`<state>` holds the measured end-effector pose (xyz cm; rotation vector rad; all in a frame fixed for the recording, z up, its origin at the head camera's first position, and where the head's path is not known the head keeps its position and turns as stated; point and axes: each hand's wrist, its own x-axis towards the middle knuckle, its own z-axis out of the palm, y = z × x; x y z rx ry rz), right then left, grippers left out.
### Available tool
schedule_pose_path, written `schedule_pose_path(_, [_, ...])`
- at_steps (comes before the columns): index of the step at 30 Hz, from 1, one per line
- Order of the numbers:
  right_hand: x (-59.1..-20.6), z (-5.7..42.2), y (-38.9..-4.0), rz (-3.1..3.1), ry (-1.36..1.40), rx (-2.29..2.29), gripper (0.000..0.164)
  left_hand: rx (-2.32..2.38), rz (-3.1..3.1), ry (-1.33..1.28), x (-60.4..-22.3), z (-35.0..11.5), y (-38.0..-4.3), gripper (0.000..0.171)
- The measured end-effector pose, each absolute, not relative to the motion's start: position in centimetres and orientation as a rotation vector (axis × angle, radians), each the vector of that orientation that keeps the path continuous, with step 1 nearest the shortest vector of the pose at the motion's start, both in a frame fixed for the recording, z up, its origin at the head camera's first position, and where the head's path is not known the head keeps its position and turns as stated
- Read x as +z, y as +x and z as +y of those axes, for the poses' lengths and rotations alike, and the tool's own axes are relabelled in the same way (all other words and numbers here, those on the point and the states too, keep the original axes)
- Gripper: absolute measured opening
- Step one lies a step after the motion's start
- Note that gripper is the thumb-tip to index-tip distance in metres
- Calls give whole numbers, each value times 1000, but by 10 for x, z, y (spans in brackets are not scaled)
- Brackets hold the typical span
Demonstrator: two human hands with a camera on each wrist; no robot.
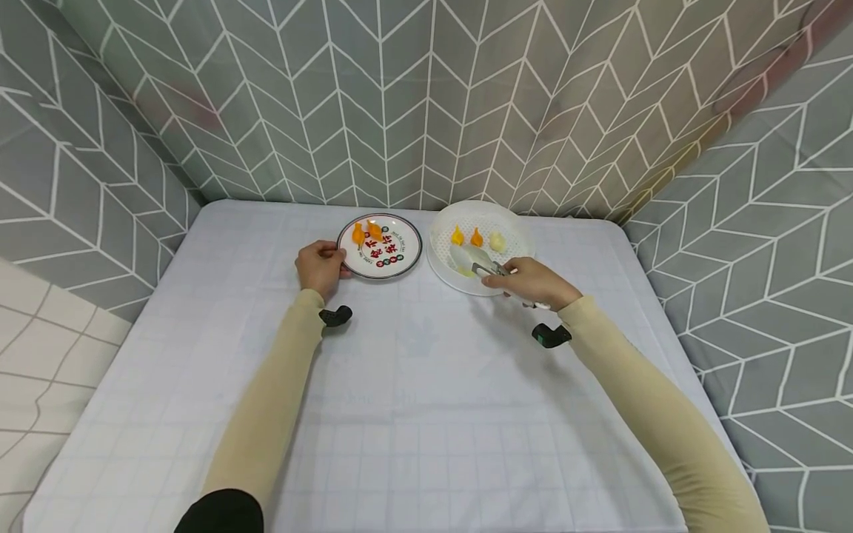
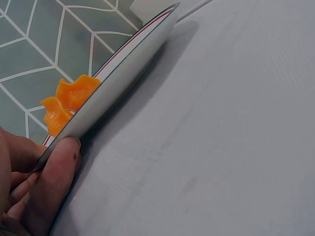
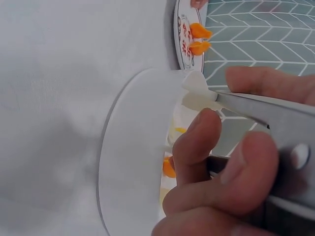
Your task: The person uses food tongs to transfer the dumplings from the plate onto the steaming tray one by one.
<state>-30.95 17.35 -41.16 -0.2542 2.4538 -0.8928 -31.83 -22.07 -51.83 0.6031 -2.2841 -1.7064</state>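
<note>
a white-clothed table (image 1: 400, 385) before a patterned curtain (image 1: 400, 111). the right hand (image 1: 536, 283) grips tongs (image 1: 478, 259), their tips over the white basket (image 1: 520, 240), presumably to reach the small dumplings (image 1: 476, 237) lying in it. the left hand (image 1: 320, 266) pinches the plate (image 1: 356, 259) by its rim, probably to steady it; two orange dumplings (image 1: 375, 231) rest there, beside the basket.

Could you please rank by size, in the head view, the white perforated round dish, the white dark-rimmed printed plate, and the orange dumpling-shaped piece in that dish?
1. Perforated dish
2. Printed plate
3. Orange piece
</note>
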Motion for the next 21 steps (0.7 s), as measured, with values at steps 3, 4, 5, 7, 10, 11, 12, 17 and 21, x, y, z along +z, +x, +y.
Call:
schedule_pose_path(3, [-411,174,-311,2437,-256,-905,59,-1706,-2281,607,-518,-221,-319,29])
schedule_pose_path(4, [-411,174,-311,2433,-253,-909,60,-1706,-2281,609,-518,-221,-319,28])
schedule_pose_path(5, [-411,173,-311,2427,-251,-912,60,-1708,-2282,612,-518,-221,-319,28])
schedule_pose_path(7, [-411,173,-312,2419,-247,-920,61,-1712,-2282,616,-518,-221,-319,29])
schedule_pose_path(10, [-410,171,-313,2406,-246,-934,62,-1715,-2285,624,-519,-222,-319,29])
schedule_pose_path(11, [-410,171,-313,2399,-248,-938,63,-1715,-2287,628,-519,-222,-319,29])
schedule_pose_path(12, [-411,170,-313,2394,-251,-943,63,-1712,-2289,634,-519,-223,-319,29])
schedule_pose_path(17, [-413,165,-316,2383,-265,-968,62,-1718,-2274,632,-520,-223,-321,27])
schedule_pose_path(21, [-413,162,-318,2382,-259,-968,62,-1738,-2265,617,-520,-223,-322,27])
